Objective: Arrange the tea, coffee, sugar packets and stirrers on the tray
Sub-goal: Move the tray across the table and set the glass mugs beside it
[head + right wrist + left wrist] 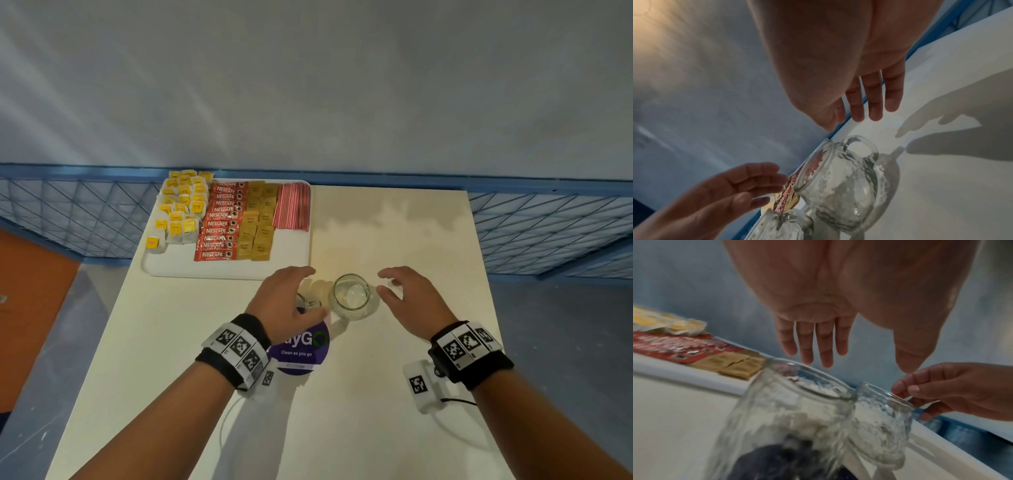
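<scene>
A white tray (222,270) sits at the table's far left. It holds yellow-tagged tea bags (180,209), red coffee sachets (221,222), brown sugar packets (258,222) and red-striped stirrers (294,205) in side-by-side groups. My left hand (313,291) hovers with straight fingers (813,344) over a glass mug (793,410), holding nothing. My right hand (382,282) is spread beside a second glass mug (351,296), fingers close to its rim; I cannot tell whether they touch it. Both mugs look empty.
A round purple sticker (301,353) reading "Clean as you go" lies under my left wrist. The cream table (394,222) stretches bare to the right of the tray. A blue mesh fence (548,233) runs behind the table's far edge.
</scene>
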